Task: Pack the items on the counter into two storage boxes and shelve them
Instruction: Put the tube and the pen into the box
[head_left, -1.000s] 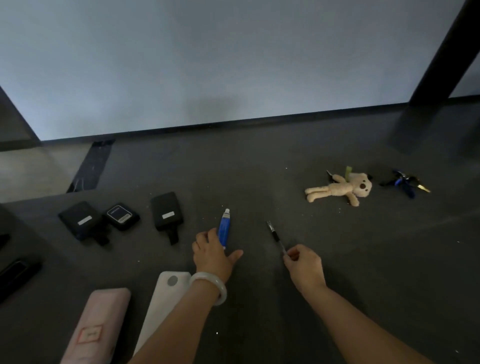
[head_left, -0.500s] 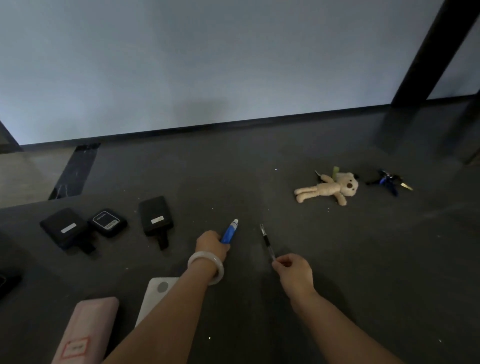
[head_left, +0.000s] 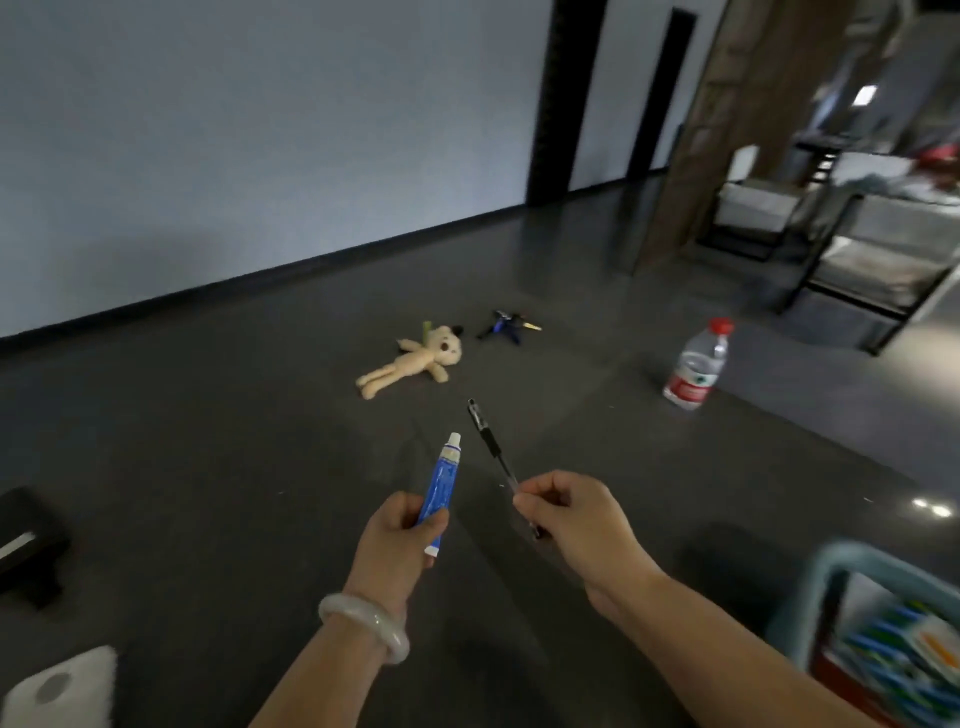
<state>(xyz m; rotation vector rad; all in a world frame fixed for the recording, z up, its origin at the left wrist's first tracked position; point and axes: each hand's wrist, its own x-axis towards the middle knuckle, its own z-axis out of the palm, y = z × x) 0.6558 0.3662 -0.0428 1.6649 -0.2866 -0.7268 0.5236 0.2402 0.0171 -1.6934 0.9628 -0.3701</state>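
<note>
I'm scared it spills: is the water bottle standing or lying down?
Standing: the water bottle rests on its base, red cap on top.

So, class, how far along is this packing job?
Done: the light-blue plastic box holds some colourful items. In hand: left hand grips a blue tube, right hand pinches a black pen. Left: beige plush bear, blue-tagged keys, clear water bottle on the dark counter.

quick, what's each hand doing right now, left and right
Left hand: closed around the blue tube, lifted off the counter.
Right hand: pinching the black pen near one end, also lifted.
</note>
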